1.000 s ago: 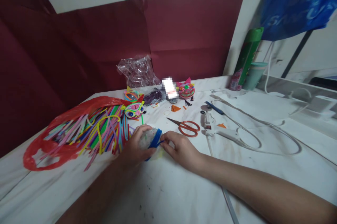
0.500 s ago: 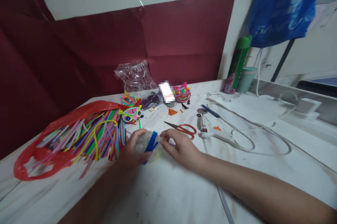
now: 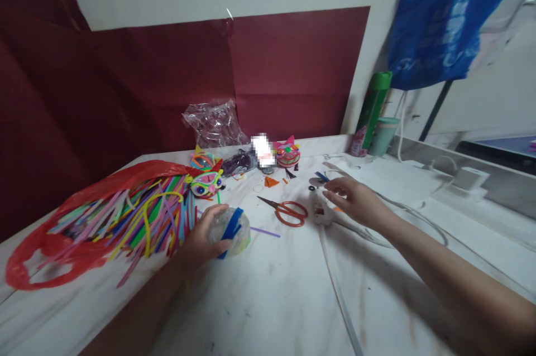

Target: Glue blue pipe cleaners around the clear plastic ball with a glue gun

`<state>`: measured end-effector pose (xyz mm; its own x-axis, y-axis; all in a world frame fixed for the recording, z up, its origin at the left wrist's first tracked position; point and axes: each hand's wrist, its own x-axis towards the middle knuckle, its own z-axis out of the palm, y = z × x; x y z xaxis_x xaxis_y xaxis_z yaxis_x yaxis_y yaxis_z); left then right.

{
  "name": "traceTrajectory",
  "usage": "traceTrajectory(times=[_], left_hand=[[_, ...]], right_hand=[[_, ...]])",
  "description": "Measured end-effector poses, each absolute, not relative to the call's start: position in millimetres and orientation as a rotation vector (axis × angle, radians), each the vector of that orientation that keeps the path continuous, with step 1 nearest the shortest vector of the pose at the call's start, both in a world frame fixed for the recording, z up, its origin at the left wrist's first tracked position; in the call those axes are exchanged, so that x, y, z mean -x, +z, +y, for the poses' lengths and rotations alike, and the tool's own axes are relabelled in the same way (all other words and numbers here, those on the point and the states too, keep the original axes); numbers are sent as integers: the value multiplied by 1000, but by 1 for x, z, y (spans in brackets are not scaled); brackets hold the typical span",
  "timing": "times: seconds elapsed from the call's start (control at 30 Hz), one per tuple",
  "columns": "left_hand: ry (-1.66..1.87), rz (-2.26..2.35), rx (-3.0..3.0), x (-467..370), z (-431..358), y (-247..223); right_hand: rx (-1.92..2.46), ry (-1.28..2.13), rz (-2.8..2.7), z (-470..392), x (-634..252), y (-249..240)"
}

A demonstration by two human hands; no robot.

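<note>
My left hand (image 3: 211,233) is wrapped round a clear, rounded plastic piece (image 3: 242,237) with blue fuzzy strips (image 3: 231,226) across it, held just above the table. My right hand (image 3: 352,197) is stretched out over the white hot glue gun (image 3: 321,213), thumb and index finger apart, with no thing visible between them. Close to its fingertips is the end of a blue-handled tool (image 3: 321,176), the rest of which the hand covers. Red-handled scissors (image 3: 291,213) lie between my two hands. A purple pipe cleaner (image 3: 266,231) lies right of the plastic piece.
Many coloured pipe cleaners (image 3: 138,222) spill from a red plastic bag (image 3: 62,278) on the left. Decorated animal faces (image 3: 206,184) and a pink one (image 3: 288,154) stand at the back. A pale cable (image 3: 419,212) loops on the right, near a green spray can (image 3: 374,110) and a cup (image 3: 384,135).
My right hand has left the plastic piece and moved right, over the glue gun and the blue-handled tool. My left hand keeps its hold. The view has shifted slightly.
</note>
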<state>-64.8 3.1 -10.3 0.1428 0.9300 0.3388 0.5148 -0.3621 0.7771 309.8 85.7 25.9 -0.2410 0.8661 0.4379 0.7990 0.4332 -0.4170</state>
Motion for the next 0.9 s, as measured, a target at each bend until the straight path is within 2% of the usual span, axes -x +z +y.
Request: traceTrajectory(times=[0.2, 0.4, 0.77, 0.9], left_hand=[[1044, 1458, -1980, 78, 15, -22], [1214, 1551, -2015, 76, 16, -27], [1270, 1459, -2028, 73, 16, -30], [1331, 1447, -2006, 72, 17, -33]], right_hand=[[1620, -30, -2329, 85, -334, 9], [1648, -74, -2494, 85, -323, -7], [1560, -37, -2317, 92, -325, -27], [1432, 116, -2176, 86, -319, -22]])
